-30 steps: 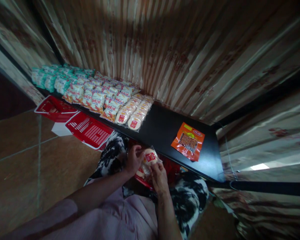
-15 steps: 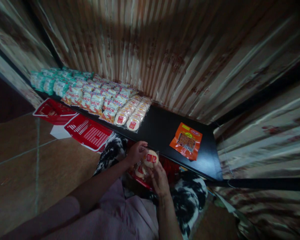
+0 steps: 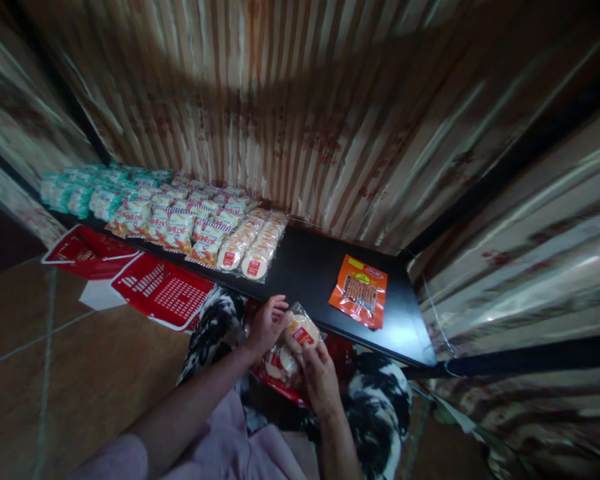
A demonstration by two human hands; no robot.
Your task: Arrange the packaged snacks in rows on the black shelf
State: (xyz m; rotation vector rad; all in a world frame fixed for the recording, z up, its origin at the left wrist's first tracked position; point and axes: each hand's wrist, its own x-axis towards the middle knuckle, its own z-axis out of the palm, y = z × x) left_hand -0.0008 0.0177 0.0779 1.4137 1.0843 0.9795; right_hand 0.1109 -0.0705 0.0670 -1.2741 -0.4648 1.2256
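Observation:
Between my two hands is a round cracker in a clear wrapper with a red label. My right hand pinches its lower right edge. My left hand touches the wrapper's upper left side, fingers closed together. Below it, more wrapped crackers lie in a red basket between my knees. On the black shelf, two overlapping rows of the same crackers lie beside several white-and-orange snack bags.
Green packets fill the shelf's left end. An orange package lies towards its right end. Two red baskets sit on the floor at the left, by a white box. Striped curtains hang behind.
The view has shifted, so the shelf sits lower and further left. The cracker between my hands has turned, with its label now slanted and nearer my right fingers.

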